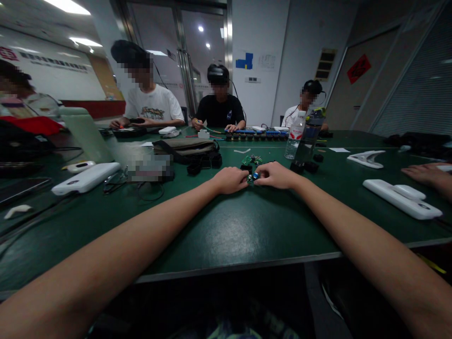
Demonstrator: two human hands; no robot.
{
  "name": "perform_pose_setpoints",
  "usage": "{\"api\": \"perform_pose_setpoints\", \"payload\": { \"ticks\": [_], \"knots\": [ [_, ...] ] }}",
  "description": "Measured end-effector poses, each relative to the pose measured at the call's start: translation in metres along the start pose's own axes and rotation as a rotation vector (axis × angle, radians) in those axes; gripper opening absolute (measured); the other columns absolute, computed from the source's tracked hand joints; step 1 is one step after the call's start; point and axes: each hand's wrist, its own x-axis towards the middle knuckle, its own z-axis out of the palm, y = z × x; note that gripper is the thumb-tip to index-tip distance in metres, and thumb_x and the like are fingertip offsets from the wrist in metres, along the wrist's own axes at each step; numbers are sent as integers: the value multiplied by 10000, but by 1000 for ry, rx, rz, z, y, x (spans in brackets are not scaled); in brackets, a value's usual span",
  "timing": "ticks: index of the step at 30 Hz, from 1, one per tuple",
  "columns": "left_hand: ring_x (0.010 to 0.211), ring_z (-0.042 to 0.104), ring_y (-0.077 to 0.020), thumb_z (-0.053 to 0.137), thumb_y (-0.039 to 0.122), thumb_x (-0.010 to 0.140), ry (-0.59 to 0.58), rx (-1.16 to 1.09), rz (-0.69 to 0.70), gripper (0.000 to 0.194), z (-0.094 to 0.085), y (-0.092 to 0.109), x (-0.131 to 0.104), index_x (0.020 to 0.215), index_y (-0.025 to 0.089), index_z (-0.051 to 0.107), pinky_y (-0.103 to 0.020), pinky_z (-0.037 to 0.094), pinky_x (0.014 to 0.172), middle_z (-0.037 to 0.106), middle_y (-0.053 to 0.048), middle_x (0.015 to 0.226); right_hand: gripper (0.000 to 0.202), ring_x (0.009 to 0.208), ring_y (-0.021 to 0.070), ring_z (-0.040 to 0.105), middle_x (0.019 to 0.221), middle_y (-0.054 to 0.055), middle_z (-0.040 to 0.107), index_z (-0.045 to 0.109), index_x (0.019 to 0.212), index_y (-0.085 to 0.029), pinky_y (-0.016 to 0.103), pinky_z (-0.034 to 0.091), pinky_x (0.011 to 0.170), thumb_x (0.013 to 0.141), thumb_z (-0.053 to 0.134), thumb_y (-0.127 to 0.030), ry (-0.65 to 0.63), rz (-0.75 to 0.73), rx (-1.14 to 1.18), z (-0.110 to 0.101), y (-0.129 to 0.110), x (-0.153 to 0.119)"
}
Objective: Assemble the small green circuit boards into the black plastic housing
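Both arms reach forward over the green table (226, 235). My left hand (232, 180) is closed, its fingertips at a small green and silver part (250, 178) between the hands. My right hand (273, 175) pinches a small blue and white part (256, 176), and its fingertips nearly meet those of the left. Just beyond the hands lie several small green circuit boards (252, 160) and a small black piece. The fingers partly hide the held parts, whose details are too small to tell.
A grey-brown bag (187, 146) with black straps lies left of the hands. A clear bottle (295, 136) and a dark bottle (310, 136) stand right. White devices (88, 178) lie at both sides. Several people sit around; another person's hand (429, 174) rests at far right.
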Motion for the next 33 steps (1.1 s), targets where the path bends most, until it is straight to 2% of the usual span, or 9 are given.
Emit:
{"api": "perform_pose_setpoints", "payload": {
  "ticks": [28, 33],
  "knots": [
    [861, 715, -272, 423, 371, 963, 0, -18, -6, 324, -2, 1, -1, 1059, 185, 670, -328, 496, 725, 752, -112, 951, 203, 668, 125, 556, 725, -4, 648, 708, 880, -147, 245, 365, 670, 803, 724, -334, -7, 27, 9, 0, -1, -1],
    [829, 711, -258, 447, 472, 970, -8, -48, -1, 354, -3, 0, -1, 995, 195, 666, -305, 478, 690, 746, -95, 910, 227, 669, 129, 560, 719, -5, 646, 709, 891, -151, 246, 364, 663, 808, 717, -362, -18, 3, -2, -1, 1, 0]
  ]
}}
